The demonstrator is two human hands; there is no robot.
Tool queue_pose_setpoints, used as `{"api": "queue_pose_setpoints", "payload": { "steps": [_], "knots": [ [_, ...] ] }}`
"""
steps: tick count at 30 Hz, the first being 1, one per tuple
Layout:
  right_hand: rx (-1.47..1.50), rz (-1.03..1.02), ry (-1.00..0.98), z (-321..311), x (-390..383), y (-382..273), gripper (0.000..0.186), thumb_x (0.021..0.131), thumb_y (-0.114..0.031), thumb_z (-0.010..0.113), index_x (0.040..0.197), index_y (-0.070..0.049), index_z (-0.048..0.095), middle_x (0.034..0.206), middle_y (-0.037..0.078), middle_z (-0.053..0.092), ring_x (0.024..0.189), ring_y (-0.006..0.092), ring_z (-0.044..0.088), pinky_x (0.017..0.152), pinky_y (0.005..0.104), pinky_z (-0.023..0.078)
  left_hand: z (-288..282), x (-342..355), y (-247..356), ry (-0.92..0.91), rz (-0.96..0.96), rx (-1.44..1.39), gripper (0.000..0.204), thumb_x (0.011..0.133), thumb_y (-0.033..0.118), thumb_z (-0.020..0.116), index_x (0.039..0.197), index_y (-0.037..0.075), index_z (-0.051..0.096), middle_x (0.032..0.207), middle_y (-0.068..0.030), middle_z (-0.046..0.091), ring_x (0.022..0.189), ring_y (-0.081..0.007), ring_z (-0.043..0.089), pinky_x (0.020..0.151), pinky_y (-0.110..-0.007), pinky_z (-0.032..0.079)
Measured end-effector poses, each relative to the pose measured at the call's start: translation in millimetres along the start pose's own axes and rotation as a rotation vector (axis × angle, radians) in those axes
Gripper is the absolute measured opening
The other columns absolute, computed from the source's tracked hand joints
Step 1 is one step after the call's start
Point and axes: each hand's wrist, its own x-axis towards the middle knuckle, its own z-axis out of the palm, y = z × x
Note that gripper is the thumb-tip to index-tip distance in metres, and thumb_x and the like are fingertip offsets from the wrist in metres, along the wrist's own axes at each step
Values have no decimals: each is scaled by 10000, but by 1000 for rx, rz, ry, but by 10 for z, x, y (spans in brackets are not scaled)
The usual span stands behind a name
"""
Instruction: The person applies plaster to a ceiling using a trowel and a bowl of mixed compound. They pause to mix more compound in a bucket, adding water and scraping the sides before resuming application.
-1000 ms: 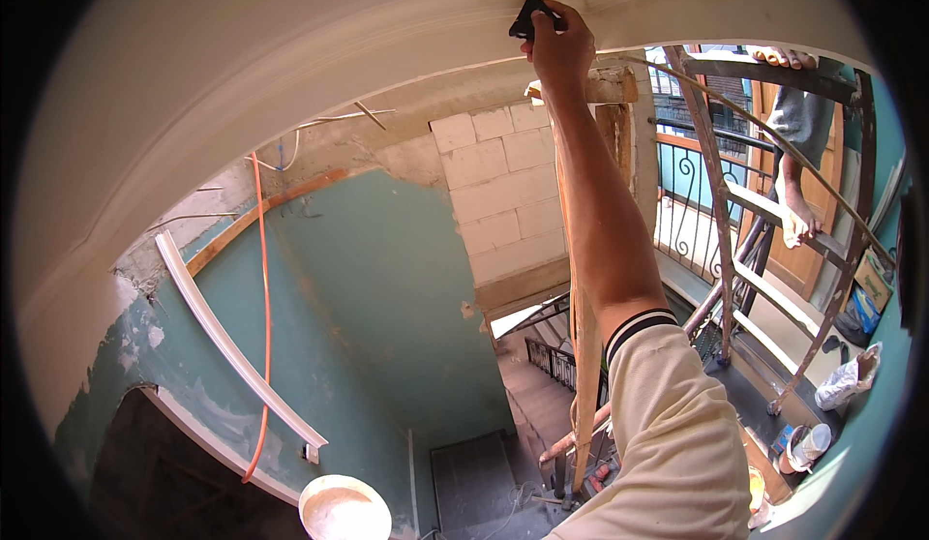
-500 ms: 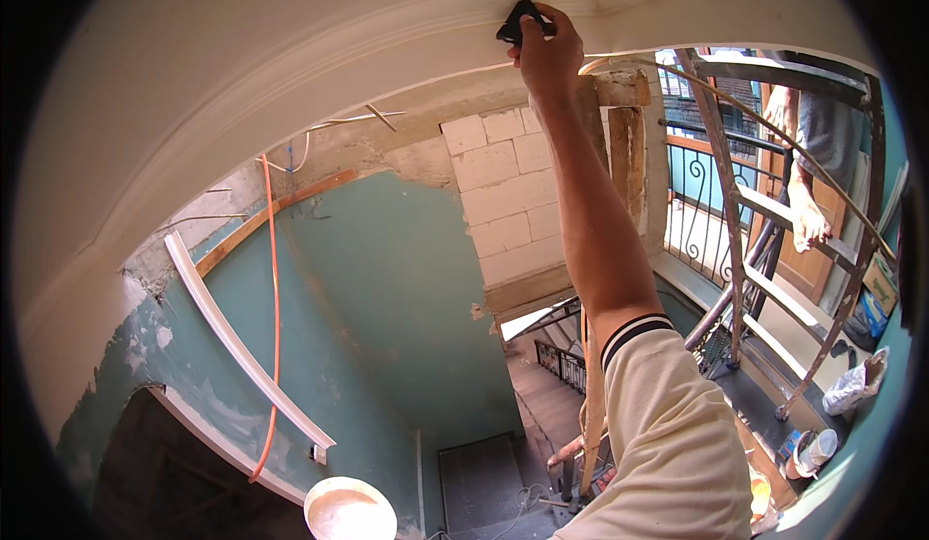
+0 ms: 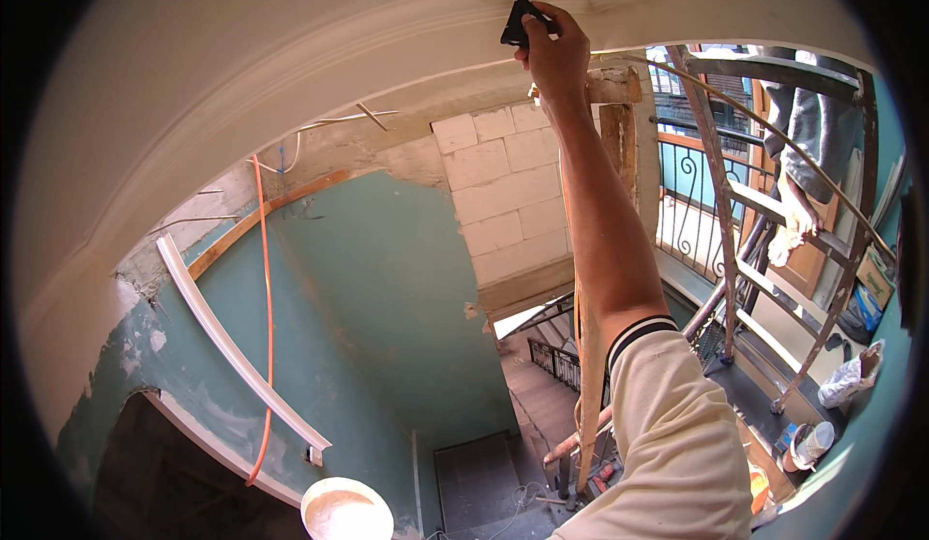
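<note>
High up, my right hand [image 3: 558,48] is closed on a small black flat scraper [image 3: 522,21]. Thumb and fingers pinch its near side, and its far edge lies against the white ceiling moulding [image 3: 464,19], close to a corner. From the hand, my bare forearm runs down to a cream sleeve with a dark striped cuff. At the lower edge stands a white bucket [image 3: 346,513] with pale paste inside. My left hand is nowhere in this picture.
An orange hose [image 3: 267,317] hangs beside a loose white moulding strip [image 3: 237,351] on the left. Stairs [image 3: 552,395] drop away below. At right, a person's bare feet [image 3: 795,225] rest on a metal ladder [image 3: 728,182]; bags and pots stand near its foot.
My right hand and the scraper have shifted slightly right along the moulding. The whole view has turned a little. The feet on the ladder have changed position.
</note>
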Motion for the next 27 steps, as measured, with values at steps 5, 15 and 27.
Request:
{"api": "queue_pose_setpoints", "payload": {
  "steps": [5, 15, 27],
  "knots": [
    [182, -33, 164, -67, -67, -135, 323, 984, -98, 631, 1283, 17, 593, 892, 121, 698, 602, 195, 731, 503, 297, 574, -9, 16, 0, -23, -5, -20, 672, 960, 456, 746, 1459, 71, 512, 1285, -177, 614, 1087, -264, 595, 899, -422, 482],
    [-454, -578, 408, -423, 360, 19, 284, 962, -87, 647, 1217, 7, 566, 1065, 225, 672, 873, 412, 736, 719, 491, 621, 6, 32, -9, -49, -16, -50, 653, 971, 441, 734, 1452, 69, 497, 1237, -168, 618, 1022, -256, 598, 826, -407, 479],
    [-700, -686, 406, -397, 497, 127, 262, 933, -79, 655, 1188, -46, 607, 1063, 209, 655, 836, 438, 709, 638, 537, 611, 13, -3, -40, -51, -23, -80, 630, 985, 424, 720, 1445, 66, 479, 1180, -156, 624, 944, -246, 603, 738, -388, 474]
  ]
}}
